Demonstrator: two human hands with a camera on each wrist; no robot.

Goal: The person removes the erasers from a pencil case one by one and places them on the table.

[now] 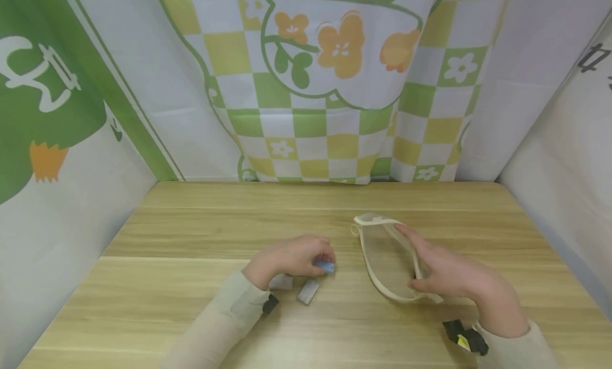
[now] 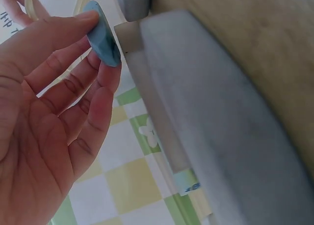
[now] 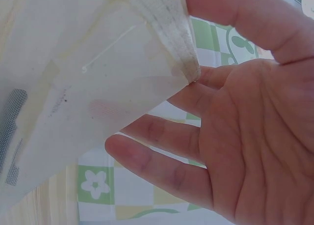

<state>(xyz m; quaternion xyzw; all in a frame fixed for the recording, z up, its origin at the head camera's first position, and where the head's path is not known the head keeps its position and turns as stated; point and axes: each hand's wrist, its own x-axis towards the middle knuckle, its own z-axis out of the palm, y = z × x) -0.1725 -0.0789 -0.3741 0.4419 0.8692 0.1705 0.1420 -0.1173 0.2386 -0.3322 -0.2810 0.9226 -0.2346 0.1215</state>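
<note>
My left hand pinches a small blue block between thumb and fingers, low over the table left of the pouch. The left wrist view shows the block's rounded edge at the fingertips. Just below that hand lie a slim grey block and a paler block, partly hidden by the wrist. A see-through zip pouch with cream edging gapes open to the right. Holding its right edge is my right hand, the thumb at the lower rim. Pouch material fills much of the right wrist view.
The wood-grain table reaches back to a checked, flowered curtain. Cloth walls stand at both sides. A zip ring hangs at the pouch's upper left corner. Black straps sit by the wrists.
</note>
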